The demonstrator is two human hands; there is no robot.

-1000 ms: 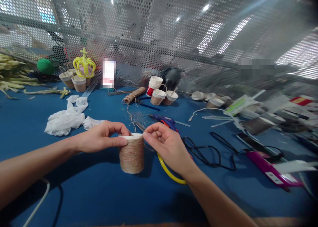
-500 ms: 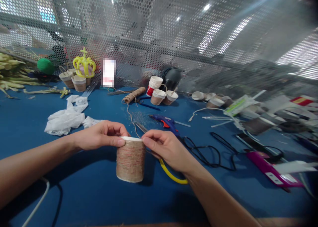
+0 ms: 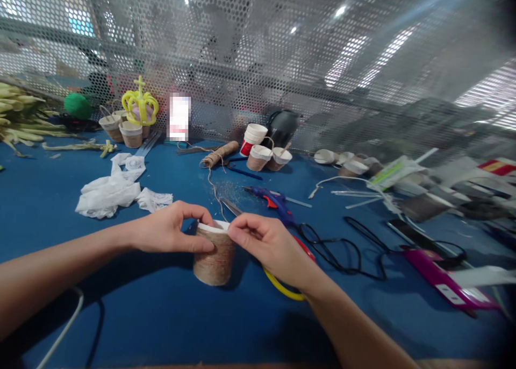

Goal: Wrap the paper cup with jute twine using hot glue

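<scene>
Though wound with twine almost up to the white rim, probably light in weight: a twine-wrapped cup (image 3: pixel 214 264), near to upright, between both hands and over the blue table (image 3: pixel 153 320). Impossible to tell whether touching the table with its bottom or just above it. Left hand (image 3: pixel 173 227) partly closed on the left part of the wall, with thumb outside on the twine and fingers bent over into the mouth. Right hand (image 3: pixel 268 242) with thumb and fingers curled together at the right part of the rim; not possible to tell how tightly closed, or whether on the wall or on something thin. Likely thin and of paper under the winding, so best to hold gently, without squeezing the open mouth out of round. Better to grip at the rim, or low with palm around the body; rough of surface, hence not slippery, but perhaps with turns easy to push loose. Behind the cup, a twine strand (image 3: pixel 213 186) leading toward the twine roll (image 3: pixel 220 154); beside the right hand, scissors (image 3: pixel 231 206), and farther back a glue gun (image 3: pixel 282 210).
</scene>
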